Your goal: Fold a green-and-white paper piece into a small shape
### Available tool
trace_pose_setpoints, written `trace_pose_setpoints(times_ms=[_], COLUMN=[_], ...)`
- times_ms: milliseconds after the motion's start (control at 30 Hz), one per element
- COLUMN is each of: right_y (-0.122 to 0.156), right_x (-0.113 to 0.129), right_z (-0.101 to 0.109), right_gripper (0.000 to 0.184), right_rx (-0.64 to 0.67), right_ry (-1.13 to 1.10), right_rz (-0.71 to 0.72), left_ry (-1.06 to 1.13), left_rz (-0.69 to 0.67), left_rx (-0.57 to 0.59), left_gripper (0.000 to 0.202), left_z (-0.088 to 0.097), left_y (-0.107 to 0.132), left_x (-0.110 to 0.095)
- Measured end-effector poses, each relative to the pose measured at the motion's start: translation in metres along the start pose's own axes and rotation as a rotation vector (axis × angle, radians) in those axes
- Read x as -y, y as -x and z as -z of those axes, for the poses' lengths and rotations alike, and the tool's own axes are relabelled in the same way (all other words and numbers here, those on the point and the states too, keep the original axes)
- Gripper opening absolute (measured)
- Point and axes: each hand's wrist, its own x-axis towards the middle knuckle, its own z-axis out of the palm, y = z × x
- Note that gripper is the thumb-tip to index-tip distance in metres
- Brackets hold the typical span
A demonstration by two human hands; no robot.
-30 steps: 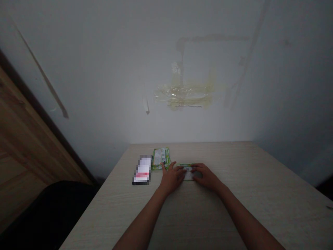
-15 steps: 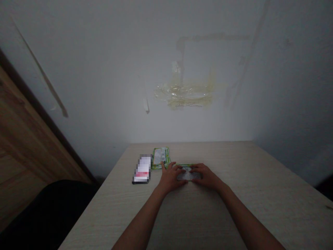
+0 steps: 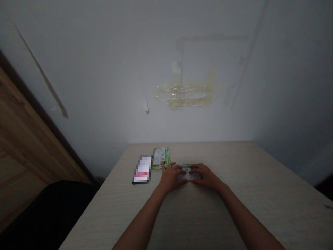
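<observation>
A small green packet with a silvery-grey face [image 3: 189,176] lies flat on the table, spanned by both hands. My left hand [image 3: 169,178] grips its left part, the thumb at the near edge and the fingers bent over the top. From the right, my right hand [image 3: 208,176] holds it in much the same way, its fingertips close to those of the left. The fingers cover both ends of the packet. Just beyond the left hand is a second green and white printed packet [image 3: 157,157], partly hidden by the fingers.
A phone [image 3: 142,170] with a lit, blurred-out screen lies left of the second packet. The pale wooden table [image 3: 187,222] meets a grey wall [image 3: 104,69] bearing peeling tape [image 3: 189,95]. A black object [image 3: 49,211] and a wooden panel [image 3: 23,132] stand at the left.
The fingertips of the right hand have shifted very slightly to the left over the packet. The second packet and the phone stay where they were.
</observation>
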Motion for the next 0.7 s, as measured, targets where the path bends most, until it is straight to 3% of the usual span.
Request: trace_pose_setpoints(times_ms=[333,700], right_y=[-0.0028,-0.0045], right_x=[-0.0028,-0.0022], right_z=[-0.0041,0.0015], right_gripper=[0.023,0.021], right_rx=[-0.023,-0.022], right_ry=[-0.004,-0.02], right_rz=[0.0,-0.024], left_ry=[0.052,0.091], left_rz=[0.004,0.014], left_rx=[-0.032,-0.07], left_gripper=[0.024,0.027], left_z=[-0.0039,-0.0029], left_y=[-0.0008,-0.0025], left_x=[0.002,0.0007])
